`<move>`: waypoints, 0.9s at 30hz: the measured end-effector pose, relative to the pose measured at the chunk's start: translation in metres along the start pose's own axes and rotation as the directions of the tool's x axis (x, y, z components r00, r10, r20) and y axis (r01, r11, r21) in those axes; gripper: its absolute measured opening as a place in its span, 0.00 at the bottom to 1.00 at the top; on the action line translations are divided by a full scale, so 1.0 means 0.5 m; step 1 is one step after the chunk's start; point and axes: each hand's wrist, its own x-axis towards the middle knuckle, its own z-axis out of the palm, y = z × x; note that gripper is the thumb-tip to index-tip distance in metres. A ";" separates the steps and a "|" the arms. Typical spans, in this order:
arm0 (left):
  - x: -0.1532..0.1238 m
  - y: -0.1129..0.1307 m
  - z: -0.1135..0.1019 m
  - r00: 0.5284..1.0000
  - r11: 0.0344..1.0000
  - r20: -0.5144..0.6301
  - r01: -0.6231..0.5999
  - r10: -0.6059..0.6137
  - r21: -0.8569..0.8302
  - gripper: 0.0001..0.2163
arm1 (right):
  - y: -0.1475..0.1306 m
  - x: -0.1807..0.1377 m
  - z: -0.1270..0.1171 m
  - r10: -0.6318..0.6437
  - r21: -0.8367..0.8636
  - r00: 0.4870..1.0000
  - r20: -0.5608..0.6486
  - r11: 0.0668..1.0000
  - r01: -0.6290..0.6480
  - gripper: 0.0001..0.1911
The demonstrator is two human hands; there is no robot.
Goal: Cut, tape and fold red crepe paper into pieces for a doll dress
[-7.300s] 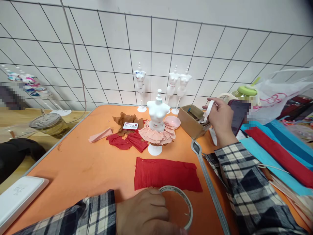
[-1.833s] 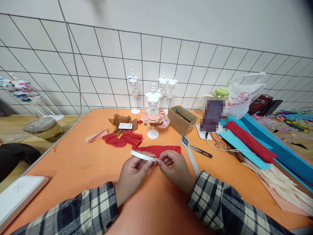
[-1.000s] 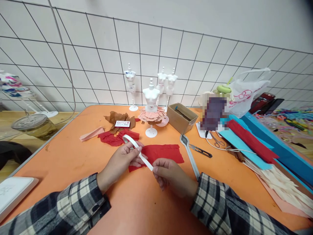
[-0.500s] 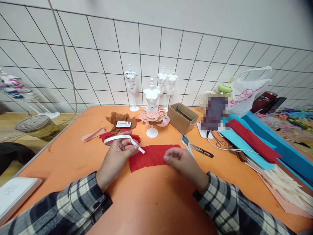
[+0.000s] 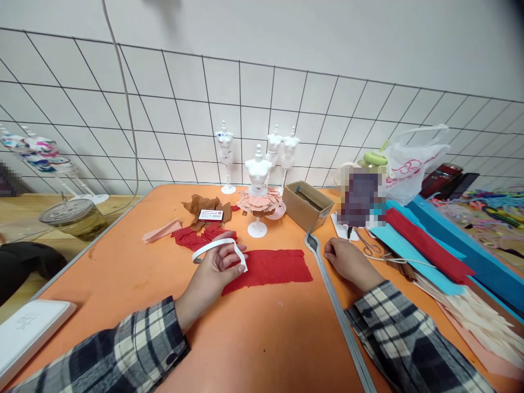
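Observation:
My left hand (image 5: 213, 270) holds a white tape roll (image 5: 208, 247) just above the orange table (image 5: 135, 278). A loose strip of tape hangs from the roll over my fingers. A red crepe paper rectangle (image 5: 276, 267) lies flat right beside that hand. My right hand (image 5: 347, 261) rests palm down on the table to the right of the metal seam (image 5: 333, 297), fingers curled, over the spot where small snips lay a moment earlier. The snips are hidden, and I cannot tell whether the hand grips them.
A white mannequin with a pink paper skirt (image 5: 257, 188) stands behind the red paper, with crumpled red scraps (image 5: 190, 237), brown paper (image 5: 207, 206) and a pink piece (image 5: 161, 231) to its left. A cardboard box (image 5: 307, 204), scissors (image 5: 370, 245) and coloured paper sheets (image 5: 434, 245) lie at the right. A glass jar (image 5: 76, 218) stands far left.
My right hand let go of the pulled tape end and moved right across the seam onto the snips' place. The left hand kept the roll, its strip now hanging loose.

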 end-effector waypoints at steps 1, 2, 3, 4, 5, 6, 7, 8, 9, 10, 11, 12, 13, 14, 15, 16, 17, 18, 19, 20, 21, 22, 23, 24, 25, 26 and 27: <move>0.001 -0.002 0.000 1.000 1.000 0.003 -0.005 0.005 -0.008 0.30 | -0.006 -0.003 -0.006 0.006 0.006 1.000 -0.008 1.000 -0.006 0.05; 0.001 -0.005 0.000 1.000 1.000 0.005 -0.007 0.008 -0.015 0.31 | -0.016 -0.008 -0.014 0.022 0.014 0.999 -0.027 1.000 -0.021 0.06; 0.001 -0.008 0.000 1.000 1.000 0.008 -0.009 0.009 -0.020 0.31 | -0.028 -0.015 -0.024 0.040 0.029 0.998 -0.054 0.999 -0.039 0.07; 0.000 -0.011 0.001 1.000 1.000 0.012 -0.009 0.009 -0.022 0.32 | -0.044 -0.023 -0.033 0.084 0.060 0.992 -0.093 0.995 -0.078 0.08; -0.001 -0.013 0.003 1.000 1.000 0.018 -0.007 0.007 -0.022 0.32 | -0.061 -0.033 -0.041 0.108 0.115 0.985 -0.136 0.989 -0.093 0.09; -0.002 -0.015 0.006 1.000 1.000 0.024 -0.008 0.008 -0.020 0.32 | -0.081 -0.045 -0.048 0.096 0.189 0.982 -0.161 0.980 -0.065 0.09; -0.004 -0.017 0.008 0.999 1.000 0.030 -0.012 0.012 -0.016 0.32 | -0.101 -0.057 -0.052 0.070 0.253 0.980 -0.186 0.967 -0.021 0.09; -0.005 -0.018 0.010 0.999 1.000 0.033 -0.017 0.017 -0.011 0.33 | -0.121 -0.069 -0.053 0.038 0.336 0.974 -0.223 0.941 0.040 0.09; -0.006 -0.019 0.011 0.999 1.000 0.032 -0.023 0.023 -0.005 0.33 | -0.140 -0.081 -0.051 -0.039 0.439 0.970 -0.239 0.887 0.144 0.11; -0.008 -0.019 0.012 0.999 1.000 0.029 -0.027 0.027 0.001 0.33 | -0.158 -0.093 -0.046 -0.156 0.528 0.962 -0.224 0.810 0.254 0.13; -0.008 -0.020 0.013 0.999 1.000 0.024 -0.031 0.031 0.003 0.33 | -0.174 -0.104 -0.040 -0.250 0.601 0.951 -0.181 0.737 0.309 0.12; -0.009 -0.019 0.014 0.999 0.999 0.021 -0.035 0.035 0.003 0.33 | -0.188 -0.114 -0.032 -0.319 0.666 0.939 -0.127 0.674 0.320 0.10; -0.010 -0.019 0.014 0.999 0.999 0.020 -0.036 0.036 -0.001 0.33 | -0.200 -0.123 -0.024 -0.371 0.716 0.927 -0.059 0.631 0.298 0.09; -0.011 -0.018 0.015 0.999 0.999 0.021 -0.034 0.034 -0.006 0.32 | -0.211 -0.131 -0.017 -0.401 0.755 0.916 -0.002 0.600 0.265 0.10; -0.013 -0.017 0.016 0.999 0.999 0.023 -0.030 0.031 -0.011 0.31 | -0.220 -0.138 -0.010 -0.406 0.775 0.913 0.037 0.588 0.230 0.13; -0.014 -0.017 0.017 0.999 1.000 0.025 -0.025 0.025 -0.016 0.30 | -0.228 -0.144 -0.003 -0.403 0.776 0.913 0.061 0.595 0.210 0.15; -0.016 -0.016 0.019 0.999 1.000 0.027 -0.017 0.017 -0.020 0.28 | -0.234 -0.150 0.003 -0.388 0.764 0.919 0.064 0.612 0.205 0.16; -0.017 -0.016 0.020 1.000 1.000 0.025 -0.008 0.009 -0.024 0.27 | -0.239 -0.154 0.008 -0.363 0.749 0.930 0.064 0.633 0.196 0.15; -0.018 -0.016 0.022 1.000 1.000 0.020 -0.002 0.002 -0.029 0.26 | -0.243 -0.157 0.012 -0.338 0.736 0.939 0.060 0.651 0.187 0.14; -0.018 -0.016 0.023 1.000 0.999 0.014 0.003 -0.003 -0.035 0.25 | -0.245 -0.159 0.016 -0.316 0.733 0.947 0.064 0.658 0.170 0.13; -0.019 -0.017 0.024 1.000 0.999 0.010 0.007 -0.006 -0.042 0.25 | -0.247 -0.161 0.020 -0.301 0.747 0.950 0.085 0.650 0.139 0.14; -0.018 -0.018 0.024 1.000 0.999 0.007 0.008 -0.007 -0.051 0.25 | -0.249 -0.162 0.023 -0.300 0.776 0.945 0.127 0.623 0.093 0.14; -0.018 -0.018 0.025 1.000 0.998 0.005 0.006 -0.006 -0.061 0.26 | -0.250 -0.162 0.025 -0.318 0.813 0.930 0.187 0.581 0.035 0.15; -0.017 -0.019 0.025 1.000 0.997 0.005 0.003 -0.003 -0.071 0.26 | -0.252 -0.162 0.027 -0.344 0.849 0.905 0.249 0.527 -0.033 0.14; -0.016 -0.019 0.025 1.000 0.997 0.003 0.000 0.000 -0.080 0.27 | -0.254 -0.162 0.028 -0.373 0.876 0.877 0.304 0.472 -0.103 0.13; -0.017 -0.018 0.026 1.000 0.996 0.000 -0.002 0.002 -0.089 0.27 | -0.257 -0.162 0.028 -0.399 0.890 0.848 0.348 0.425 -0.165 0.11; -0.017 -0.018 0.028 1.000 0.996 -0.004 -0.003 0.003 -0.094 0.26 | -0.260 -0.162 0.028 -0.416 0.896 0.830 0.372 0.394 -0.205 0.10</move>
